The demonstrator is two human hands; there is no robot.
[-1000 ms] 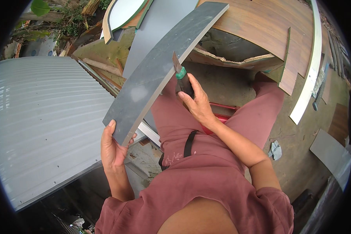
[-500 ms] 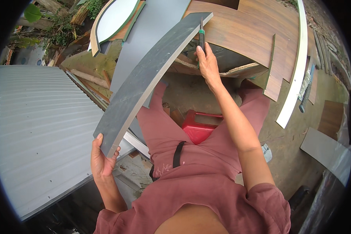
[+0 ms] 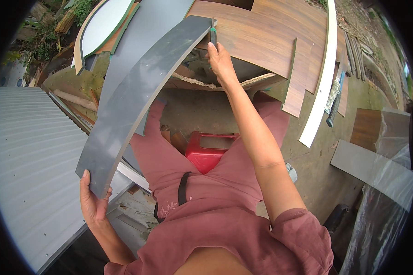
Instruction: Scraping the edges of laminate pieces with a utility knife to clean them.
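Observation:
A long dark grey board (image 3: 137, 91) with a pale cut edge slants across in front of me, from lower left to upper middle. My left hand (image 3: 94, 201) is closed on its lower end, the thumb on the face and the fingers at the edge. My right hand (image 3: 223, 65) is wrapped round the black-and-green handle of a slim hand tool (image 3: 213, 35). Its thin blade points away from me and lies at the board's far end; its exact kind is unclear. The far end of the board overlaps a wood-grain panel (image 3: 261, 27).
A red plastic stool (image 3: 206, 158) stands between my legs. Corrugated metal sheeting (image 3: 27, 160) lies on the left. A white strip (image 3: 320, 91) and a saw with a dark handle (image 3: 333, 112) are on the right. Farther right rests a grey board (image 3: 353, 160) partly under clear plastic.
The view has shifted, so the whole scene sits farther left. The board's face has tilted more toward me, with brighter reflections. Both hands keep their holds, and the blade remains at the far end.

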